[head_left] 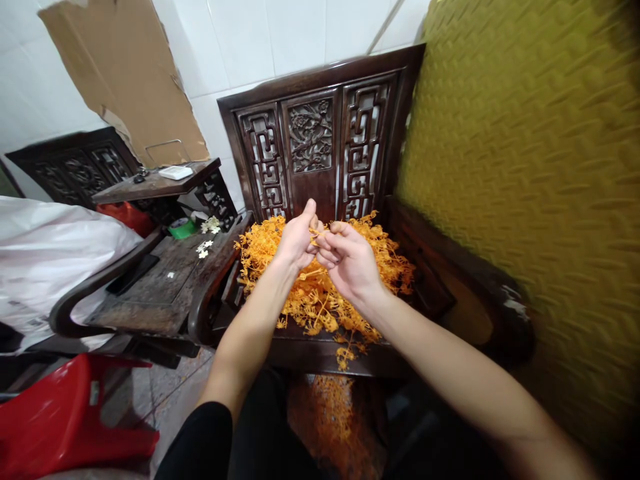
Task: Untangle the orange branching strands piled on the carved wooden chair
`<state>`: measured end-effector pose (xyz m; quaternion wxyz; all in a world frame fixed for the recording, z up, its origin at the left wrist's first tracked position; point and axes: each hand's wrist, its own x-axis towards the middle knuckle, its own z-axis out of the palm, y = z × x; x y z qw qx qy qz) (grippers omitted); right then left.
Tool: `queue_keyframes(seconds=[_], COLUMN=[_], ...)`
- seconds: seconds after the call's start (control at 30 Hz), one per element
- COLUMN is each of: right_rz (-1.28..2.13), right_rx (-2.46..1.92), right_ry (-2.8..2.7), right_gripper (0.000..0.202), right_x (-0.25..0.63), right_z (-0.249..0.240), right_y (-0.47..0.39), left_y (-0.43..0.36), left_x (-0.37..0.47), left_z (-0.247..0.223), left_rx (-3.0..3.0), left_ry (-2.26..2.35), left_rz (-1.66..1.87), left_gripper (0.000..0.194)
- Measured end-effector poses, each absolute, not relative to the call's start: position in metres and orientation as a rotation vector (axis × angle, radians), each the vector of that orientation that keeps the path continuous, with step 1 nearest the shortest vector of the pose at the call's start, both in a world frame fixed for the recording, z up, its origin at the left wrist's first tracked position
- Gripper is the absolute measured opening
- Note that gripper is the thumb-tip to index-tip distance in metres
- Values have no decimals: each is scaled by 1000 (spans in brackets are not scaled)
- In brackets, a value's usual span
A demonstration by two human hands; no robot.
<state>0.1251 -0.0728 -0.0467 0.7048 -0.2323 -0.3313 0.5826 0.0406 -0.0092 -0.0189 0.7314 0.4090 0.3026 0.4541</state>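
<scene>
A large heap of orange, branching plastic-looking sprigs (310, 300) covers the seat of a dark carved wooden chair (315, 193). Just above the heap, my left hand (299, 239) is closed with its thumb pointing up, and a small orange sprig (315, 235) shows at its fingers. My right hand (350, 257) meets it from the right, its thumb and fingertips pinched on the same sprig. Fingers hide most of that piece, so its full shape cannot be seen.
A yellow textured panel (520, 147) stands close on the right. On the left are a wooden side table (155, 287) with green tape (183, 229) and white flower-shaped bits (204, 249), a red plastic stool (75, 420), a white bag (55, 260) and cardboard (130, 80).
</scene>
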Motion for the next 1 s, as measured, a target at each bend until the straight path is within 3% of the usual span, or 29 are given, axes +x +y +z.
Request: queue_keyframes(seconds=[0.23, 0.57, 0.77, 1.0], right_rz=[1264, 1157, 641, 331], right_rx=[-476, -529, -842, -1048], right_ry=[-737, -869, -1251, -1528], right_gripper=[30, 19, 19, 6], right_x=[132, 157, 159, 157], right_z=[-42, -16, -11, -17], right_y=[-85, -81, -94, -93], left_y=[-15, -25, -32, -37], left_x=[37, 27, 28, 37], left_z=[-15, 4, 3, -8], left_rx=[765, 882, 1141, 1410], left_ry=[512, 412, 556, 724], left_rz=[809, 905, 1091, 1283], left_gripper=[60, 57, 61, 66])
